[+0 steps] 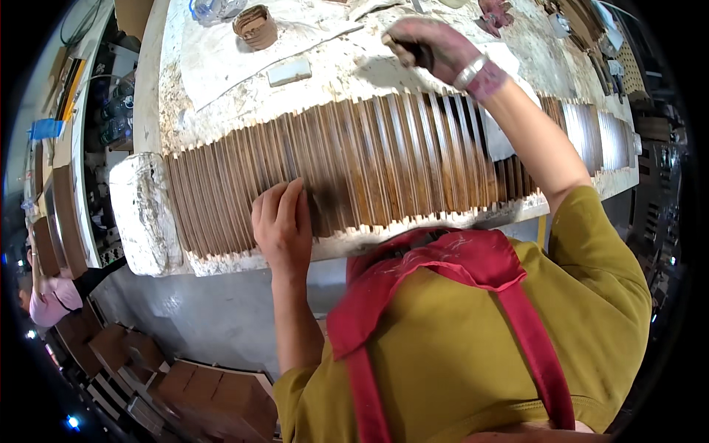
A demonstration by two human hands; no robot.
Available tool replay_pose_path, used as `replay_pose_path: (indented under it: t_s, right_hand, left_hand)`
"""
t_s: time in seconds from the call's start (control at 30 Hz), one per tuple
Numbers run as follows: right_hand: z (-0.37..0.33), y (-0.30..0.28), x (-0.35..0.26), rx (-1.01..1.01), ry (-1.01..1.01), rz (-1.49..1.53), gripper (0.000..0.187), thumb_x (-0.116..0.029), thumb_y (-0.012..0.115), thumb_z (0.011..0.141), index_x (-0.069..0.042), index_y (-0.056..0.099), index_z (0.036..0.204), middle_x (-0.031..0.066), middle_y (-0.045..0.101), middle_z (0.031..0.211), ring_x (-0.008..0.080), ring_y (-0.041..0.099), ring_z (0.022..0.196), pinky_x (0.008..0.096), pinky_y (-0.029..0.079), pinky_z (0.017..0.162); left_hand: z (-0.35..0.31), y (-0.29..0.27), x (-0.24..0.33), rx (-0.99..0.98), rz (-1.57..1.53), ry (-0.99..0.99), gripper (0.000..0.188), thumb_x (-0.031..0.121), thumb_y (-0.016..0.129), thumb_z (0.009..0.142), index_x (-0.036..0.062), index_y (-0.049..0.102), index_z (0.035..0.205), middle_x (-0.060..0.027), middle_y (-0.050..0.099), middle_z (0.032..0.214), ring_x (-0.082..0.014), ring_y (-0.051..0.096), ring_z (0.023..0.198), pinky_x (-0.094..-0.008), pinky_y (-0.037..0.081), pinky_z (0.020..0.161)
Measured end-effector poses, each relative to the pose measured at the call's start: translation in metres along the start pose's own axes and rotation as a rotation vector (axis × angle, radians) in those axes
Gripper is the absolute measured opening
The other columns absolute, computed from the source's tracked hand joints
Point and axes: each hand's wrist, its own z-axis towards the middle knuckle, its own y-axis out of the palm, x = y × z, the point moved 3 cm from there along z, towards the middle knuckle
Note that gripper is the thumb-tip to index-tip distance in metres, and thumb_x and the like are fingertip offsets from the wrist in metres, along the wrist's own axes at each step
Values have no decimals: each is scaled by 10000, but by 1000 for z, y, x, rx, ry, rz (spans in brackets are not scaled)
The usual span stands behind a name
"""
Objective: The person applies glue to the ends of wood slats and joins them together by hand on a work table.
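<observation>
Wooden slats [384, 162], brown and set on edge side by side, are stretching in one long row across the near edge of the workbench [221, 81], from the pale padded bench end [144, 214] on your left past your right arm to the far right. You are pressing your left hand [282, 221] flat on the near ends of the slats left of centre, fingers laid together and curling slightly over their tops, pinching nothing. Your right hand [432, 48] is reaching beyond the row to the back of the bench, fingers closed round a small dark tool [413, 50] (what kind it is, I cannot tell). Your right forearm is crossing over the slats and hiding part of the row beneath it.

The bench top is showing a pale, stained, crusted surface. On it, beyond the slats, a round brown wooden container [255, 26] is standing near the far edge; what it holds is not visible. A small pale rectangular block [289, 71] is lying just nearer than it, well apart from the slats. A crumpled clear plastic piece [214, 7] is sitting at the top edge.

Below the bench on your left, brown cardboard boxes [214, 399] are lying on the floor, and another person in a pink top [53, 299] is working at the far left.
</observation>
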Motion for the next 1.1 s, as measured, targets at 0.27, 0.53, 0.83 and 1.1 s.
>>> replay_pose_path:
  t_s: [0.27, 0.53, 0.83, 1.1]
  right_hand:
    - [-113, 30, 18, 191, 5, -99, 284, -289, 677, 876, -7, 658, 901, 4, 574, 727, 94, 502, 639, 239, 426, 619]
    - [-132, 31, 27, 129, -85, -344, 242, -214, 653, 881, 5, 681, 981, -2, 650, 836, 58, 559, 739, 214, 472, 689]
    - [-131, 29, 37, 270, -82, -374, 270, -267, 643, 890, -8, 692, 950, -6, 638, 794, 65, 538, 745, 229, 459, 699]
    - [-134, 57, 35, 156, -142, -572, 291, -271, 611, 889, 13, 671, 913, 40, 645, 801, 107, 562, 777, 269, 470, 753]
  left_hand:
    - [-24, 15, 10, -67, 84, 18, 256, 100, 645, 858, 68, 641, 1111, -92, 622, 1118, -292, 576, 1084, -405, 429, 925]
    - [-30, 19, 8, -10, 36, 59, 248, 78, 628, 855, 53, 638, 1102, -101, 624, 1141, -298, 575, 1087, -415, 430, 920]
    - [-30, 17, 10, -10, 11, 39, 239, 100, 618, 866, 53, 632, 1100, -101, 621, 1148, -292, 563, 1105, -409, 400, 943]
    - [-32, 20, 6, 7, 26, 58, 257, 99, 625, 857, 67, 629, 1113, -95, 624, 1148, -290, 564, 1109, -410, 398, 943]
